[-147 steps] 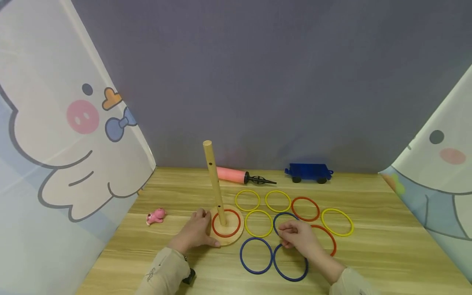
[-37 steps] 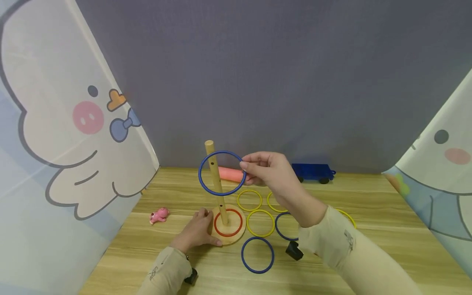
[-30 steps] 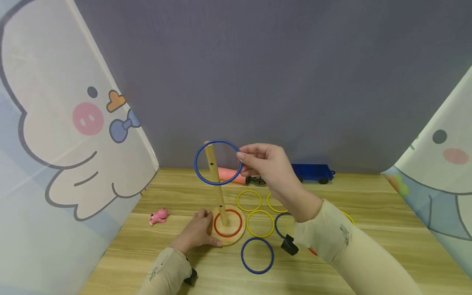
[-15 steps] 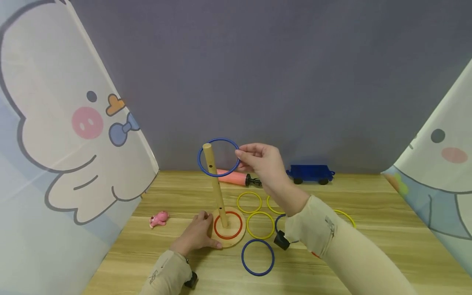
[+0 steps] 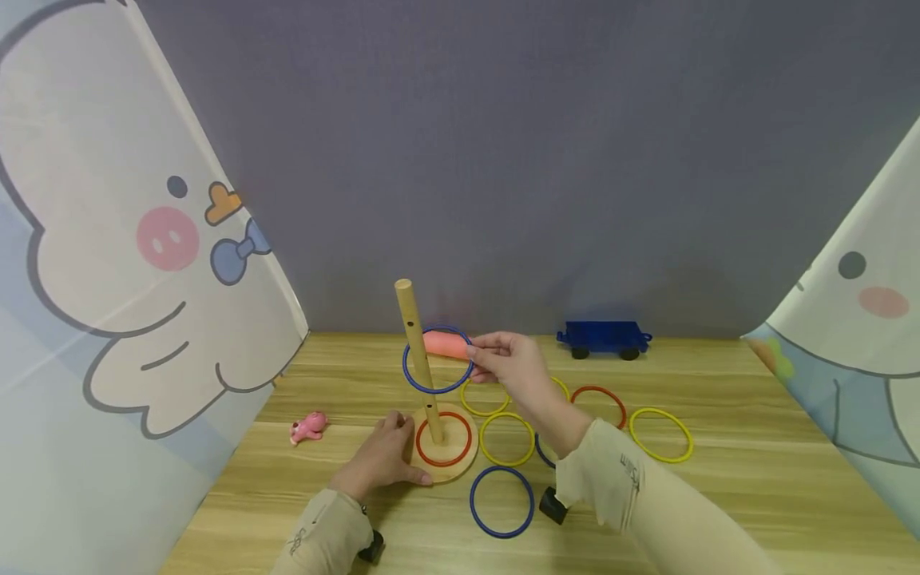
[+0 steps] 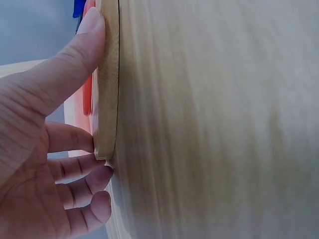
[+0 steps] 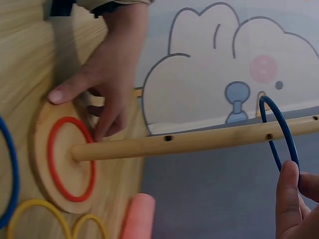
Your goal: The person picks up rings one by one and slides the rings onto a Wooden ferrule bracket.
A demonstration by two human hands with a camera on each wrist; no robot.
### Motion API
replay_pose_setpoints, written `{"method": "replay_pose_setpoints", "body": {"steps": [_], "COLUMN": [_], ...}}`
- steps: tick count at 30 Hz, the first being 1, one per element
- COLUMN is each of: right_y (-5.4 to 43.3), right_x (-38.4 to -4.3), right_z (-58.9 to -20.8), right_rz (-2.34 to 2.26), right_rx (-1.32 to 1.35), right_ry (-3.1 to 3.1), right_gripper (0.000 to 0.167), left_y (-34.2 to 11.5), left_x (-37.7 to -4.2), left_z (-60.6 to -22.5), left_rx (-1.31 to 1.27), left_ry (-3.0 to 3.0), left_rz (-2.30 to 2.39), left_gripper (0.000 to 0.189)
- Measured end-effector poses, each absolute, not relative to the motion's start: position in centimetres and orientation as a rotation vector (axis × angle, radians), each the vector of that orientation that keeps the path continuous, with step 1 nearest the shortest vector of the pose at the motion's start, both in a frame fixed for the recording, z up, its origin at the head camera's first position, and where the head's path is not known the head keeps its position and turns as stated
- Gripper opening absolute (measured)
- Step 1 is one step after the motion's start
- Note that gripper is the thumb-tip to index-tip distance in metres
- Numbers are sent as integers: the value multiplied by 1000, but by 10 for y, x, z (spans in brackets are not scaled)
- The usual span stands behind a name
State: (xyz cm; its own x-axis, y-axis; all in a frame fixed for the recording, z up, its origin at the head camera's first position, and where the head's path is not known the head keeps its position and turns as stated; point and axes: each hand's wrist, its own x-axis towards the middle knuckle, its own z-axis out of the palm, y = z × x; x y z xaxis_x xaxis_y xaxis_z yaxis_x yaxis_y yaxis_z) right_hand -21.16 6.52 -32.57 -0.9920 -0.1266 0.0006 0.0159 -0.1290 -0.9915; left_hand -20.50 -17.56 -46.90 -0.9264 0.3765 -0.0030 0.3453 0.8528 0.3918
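While a loose blue ring (image 5: 502,536) lies nearest on the table (image 5: 805,479), L hand (image 5: 381,459) grips the wooden base (image 5: 451,447), thumb on near rim, fingers bent at L edge. Red ring (image 5: 470,438) lies flat on base, round the post (image 5: 421,363). R arm (image 5: 647,503) slants fwd & inward; R hand (image 5: 513,371), raised, pinches held ring (image 7: 288,132) btwn thumb & fingers, ring encircling post's upper part. Pink pump (image 5: 446,345) behind, blue wagon (image 5: 604,338) at back R.

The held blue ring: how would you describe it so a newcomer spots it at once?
Find the wooden pole standing on the table. Partway up, the right hand pinches the blue ring around it. Unlike other blue rings, this one is off the table.
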Motion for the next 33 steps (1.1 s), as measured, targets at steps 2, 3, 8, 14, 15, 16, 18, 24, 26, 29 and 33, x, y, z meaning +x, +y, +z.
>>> {"method": "replay_pose_setpoints", "body": {"steps": [2,3,8,14,15,16,18,24,26,29,33], "right_y": [66,66,67,67,66,66,65,62,62,60,56], "right_x": [-212,-212,-212,-215,-215,-215,-214,-210,-210,-212,-213], "right_z": [-337,-342,-368,-400,-405,-411,-420,-440,-447,-456,-465], "right_rz": [-2271,-2267,-2234,-2179,-2170,-2158,-2137,-2089,-2068,-2056,-2063], "right_rx": [-105,-93,-40,-12,-14,-17,-11,-5,-15,-16,-15], "right_ry": [2015,2015,2037,2105,2120,2135,2149,2144,2159,2179,2183], "right_gripper": [20,19,17,16,15,15,16,22,22,20,17], "left_y": [-176,-176,-176,-176,-176,-176,-176,-176,-175,-175,-175], "left_x": [-205,-205,-205,-207,-207,-207,-208,-208,-208,-207,-207], "left_z": [-469,-469,-469,-469,-469,-470,-470,-471,-471,-471,-471], "left_rx": [578,581,584,598,600,598,596,584,579,572,573], "left_ry": [2947,2948,2954,2962,2963,2964,2968,2972,2969,2966,2973], "left_rz": [600,600,601,606,607,609,606,604,607,610,615], "left_gripper": [111,111,111,110,110,110,110,110,110,110,110]}}
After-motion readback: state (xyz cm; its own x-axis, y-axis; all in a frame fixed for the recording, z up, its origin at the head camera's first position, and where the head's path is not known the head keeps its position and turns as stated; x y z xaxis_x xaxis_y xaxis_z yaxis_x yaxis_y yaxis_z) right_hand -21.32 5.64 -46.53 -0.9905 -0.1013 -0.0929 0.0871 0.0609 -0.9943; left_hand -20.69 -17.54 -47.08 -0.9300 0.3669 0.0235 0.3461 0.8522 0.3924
